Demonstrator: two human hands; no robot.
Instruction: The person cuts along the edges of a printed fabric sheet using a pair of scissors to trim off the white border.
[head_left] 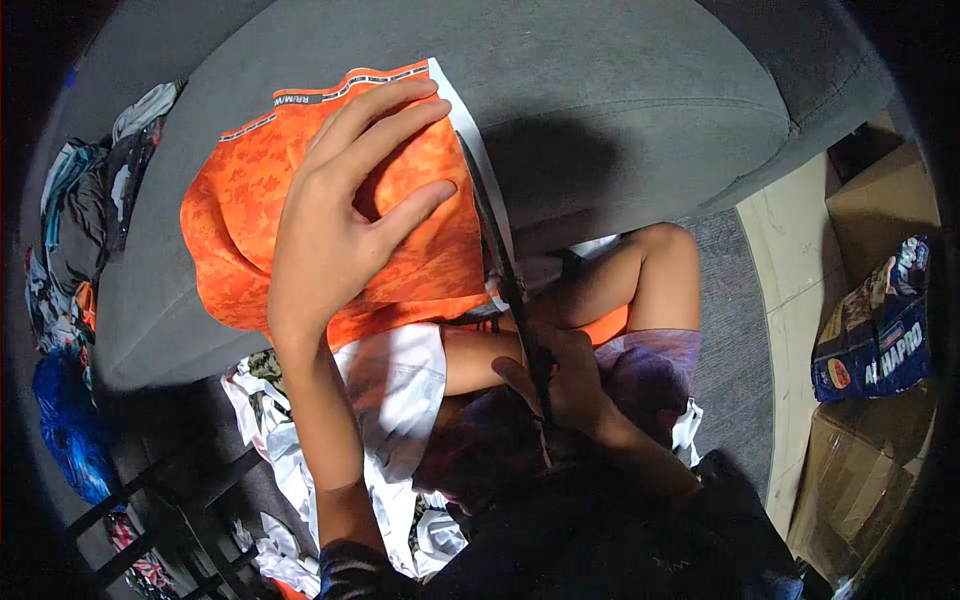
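Observation:
My left hand (350, 200) lies on the orange patterned fabric (245, 185), its fingers spread toward the fabric's right edge. A white strip (460, 100) runs down that edge, and a label band crosses the top. My right hand (570, 375) is closed around the handles of long dark scissors (495, 230). Their blades point up along the border between the orange fabric and the white strip. The fabric rests on a grey cushioned surface (640, 130) and hangs toward my legs.
White fabric scraps (290, 465) lie around my crossed legs. Piled clothes (75, 220) and a blue plastic bundle (65, 425) are at the left, near a black metal frame (150, 480). Cardboard boxes (855, 490) and a printed blue bag (880, 340) stand at the right.

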